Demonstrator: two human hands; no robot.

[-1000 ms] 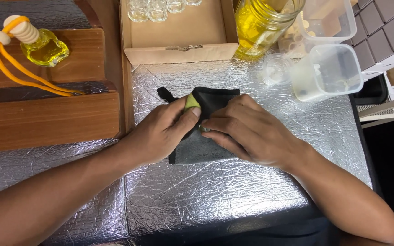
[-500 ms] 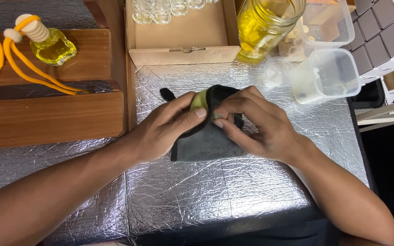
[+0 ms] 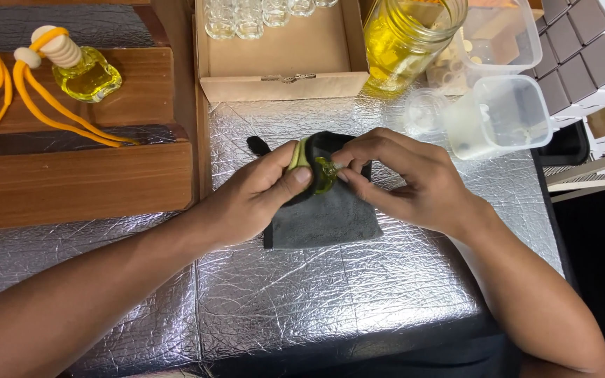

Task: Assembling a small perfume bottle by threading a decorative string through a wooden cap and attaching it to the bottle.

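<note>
My left hand [image 3: 257, 196] grips a small glass bottle of yellow liquid [image 3: 323, 175], wrapped partly in a dark grey cloth [image 3: 323, 217] that lies on the silver foil surface [image 3: 316, 301]. My right hand [image 3: 407, 182] pinches the cloth and the bottle from the right, fingertips meeting my left thumb. Only a small part of the bottle shows between the fingers.
A cardboard box [image 3: 281, 63] with several empty glass bottles stands behind. A big jar of yellow liquid [image 3: 404, 42] and clear plastic tubs [image 3: 505, 115] are at the back right. On the wooden shelf [image 3: 78, 175] to the left sits a finished bottle with a wooden cap and orange cord [image 3: 82, 70].
Both hands have lifted slightly and the cloth has been pulled back, so the yellow bottle now shows between my fingertips. The view has shifted a little.
</note>
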